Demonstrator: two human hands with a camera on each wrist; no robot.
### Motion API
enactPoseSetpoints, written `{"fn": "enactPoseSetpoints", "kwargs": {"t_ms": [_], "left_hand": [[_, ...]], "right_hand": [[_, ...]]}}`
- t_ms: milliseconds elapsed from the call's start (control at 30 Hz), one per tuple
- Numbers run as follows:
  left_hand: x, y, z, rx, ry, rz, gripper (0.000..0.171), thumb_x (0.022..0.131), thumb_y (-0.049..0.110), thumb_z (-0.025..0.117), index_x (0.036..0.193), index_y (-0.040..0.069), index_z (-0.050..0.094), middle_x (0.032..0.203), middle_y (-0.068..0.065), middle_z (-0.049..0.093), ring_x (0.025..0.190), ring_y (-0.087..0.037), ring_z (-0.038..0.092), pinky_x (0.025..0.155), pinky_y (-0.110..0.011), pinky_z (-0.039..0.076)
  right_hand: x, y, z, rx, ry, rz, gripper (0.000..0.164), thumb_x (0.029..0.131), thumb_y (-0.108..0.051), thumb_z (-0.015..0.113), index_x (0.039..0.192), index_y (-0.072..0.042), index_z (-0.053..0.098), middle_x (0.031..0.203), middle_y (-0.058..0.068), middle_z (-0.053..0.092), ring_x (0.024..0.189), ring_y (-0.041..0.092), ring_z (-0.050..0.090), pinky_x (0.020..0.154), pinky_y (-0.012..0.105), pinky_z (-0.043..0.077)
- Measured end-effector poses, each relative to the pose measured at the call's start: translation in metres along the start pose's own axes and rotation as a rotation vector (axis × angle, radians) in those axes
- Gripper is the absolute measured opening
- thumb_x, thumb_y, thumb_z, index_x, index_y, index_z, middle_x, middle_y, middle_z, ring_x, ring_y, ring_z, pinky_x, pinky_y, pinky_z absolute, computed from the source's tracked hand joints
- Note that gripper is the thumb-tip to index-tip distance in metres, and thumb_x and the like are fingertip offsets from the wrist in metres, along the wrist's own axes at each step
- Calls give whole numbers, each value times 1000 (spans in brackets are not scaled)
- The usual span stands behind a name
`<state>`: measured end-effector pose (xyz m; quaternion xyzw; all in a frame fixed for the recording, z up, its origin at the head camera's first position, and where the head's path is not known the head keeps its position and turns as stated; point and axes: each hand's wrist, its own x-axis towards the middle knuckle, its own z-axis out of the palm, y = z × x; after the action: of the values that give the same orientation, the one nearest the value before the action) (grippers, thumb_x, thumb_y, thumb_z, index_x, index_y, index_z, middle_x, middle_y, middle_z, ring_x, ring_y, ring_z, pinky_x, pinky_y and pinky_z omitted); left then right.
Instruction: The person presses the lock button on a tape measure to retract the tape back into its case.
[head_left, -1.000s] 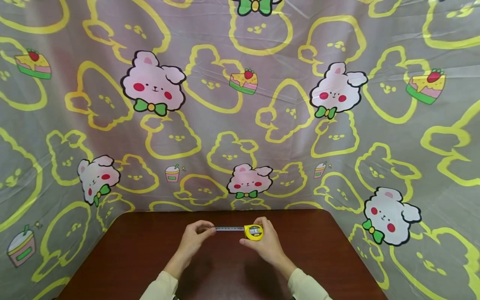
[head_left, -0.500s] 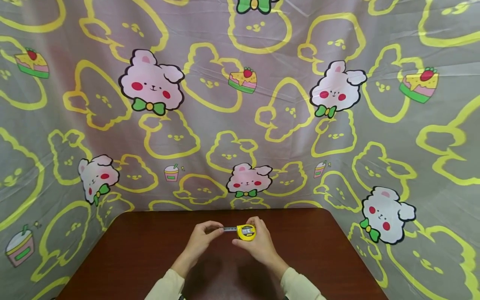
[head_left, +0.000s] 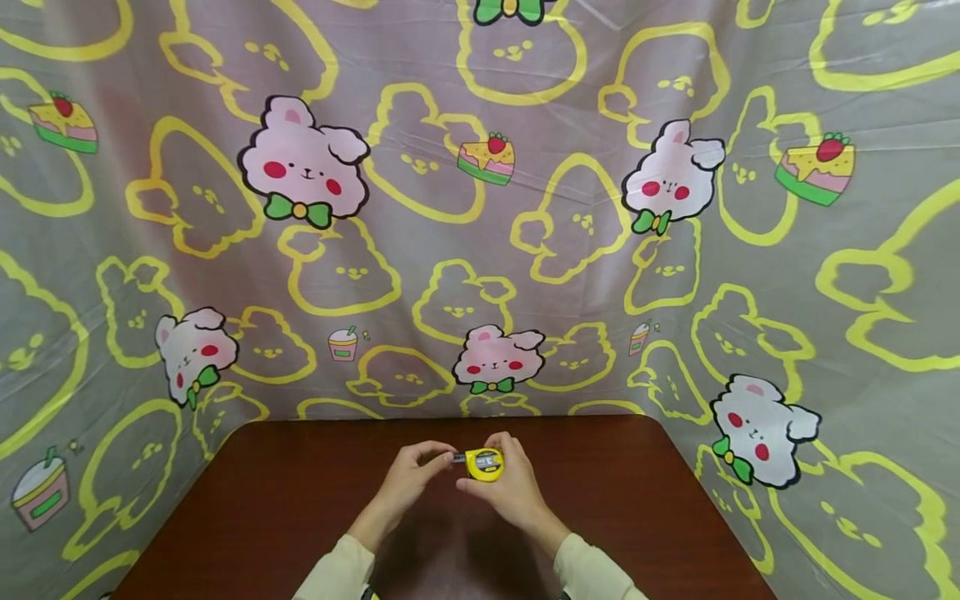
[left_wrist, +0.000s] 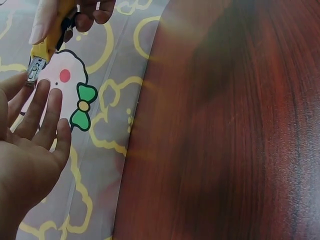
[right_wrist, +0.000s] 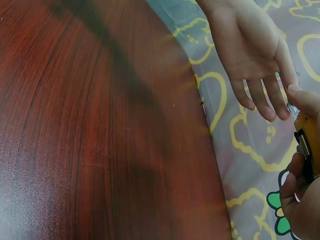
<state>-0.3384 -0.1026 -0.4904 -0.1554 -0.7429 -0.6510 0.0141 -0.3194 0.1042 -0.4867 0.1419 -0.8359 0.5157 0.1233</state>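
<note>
A yellow tape measure (head_left: 486,465) is held up over the table in the head view, a short length of its blade (head_left: 459,457) sticking out on the left. My right hand (head_left: 516,490) grips the case from its right side. With thumb and index finger, my left hand (head_left: 407,482) pinches the blade's end; its other fingers extend loosely in the left wrist view, where printed marks show on the blade (left_wrist: 35,69). At the right edge of the right wrist view, the tape measure (right_wrist: 311,132) is partly cut off, with right-hand fingers (right_wrist: 289,192) curled under it.
Below both hands lies a dark red-brown wooden table (head_left: 285,508) with rounded far corners. A grey curtain (head_left: 555,292) printed with rabbits and yellow outlines surrounds its back and sides. Shadows of the arms fall on the tabletop.
The exposed blade has become much shorter as it goes back into the case. My right hand has moved left with the tape measure, and my left hand has shifted slightly right.
</note>
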Motion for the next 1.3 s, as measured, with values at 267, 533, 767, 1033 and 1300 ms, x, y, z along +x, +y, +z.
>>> {"fn": "enactPoseSetpoints", "kwargs": {"t_ms": [267,533,767,1033,1300], "left_hand": [[0,1,2,-4,-34,-17,26,102,22,69,114,0,73,107,-13,71,103,-33,66,93,-46,47],[3,-3,6,14,-31,-17,23,102,21,69,115,2,74,108,-8,73,103,-24,65,91,-42,47],[3,0,6,21,-35,-15,26,102,22,69,118,3,74,112,-8,73,105,-22,65,93,-45,48],[-2,1,-4,42,25,-7,20,101,16,70,116,4,74,112,-13,72,100,-31,69,92,-49,52],[-5,3,-12,42,102,-20,20,99,13,72,118,5,71,108,-10,71,98,-31,70,92,-49,53]], "right_hand": [[-2,-1,3,-3,-3,4,65,73,-32,97,116,-11,52,105,2,51,96,21,57,79,30,53],[-2,-2,9,-8,5,9,62,72,-29,97,112,-16,51,102,1,50,94,19,54,76,30,50],[-2,-4,11,-7,32,-2,64,71,-30,98,112,-15,51,101,2,49,92,19,54,75,30,50],[0,-1,6,-35,68,-7,67,71,-28,98,115,-10,51,103,3,49,90,19,55,73,29,50],[-5,14,13,-43,83,21,69,70,-31,99,116,-9,53,105,4,49,91,19,55,73,30,51]]}}
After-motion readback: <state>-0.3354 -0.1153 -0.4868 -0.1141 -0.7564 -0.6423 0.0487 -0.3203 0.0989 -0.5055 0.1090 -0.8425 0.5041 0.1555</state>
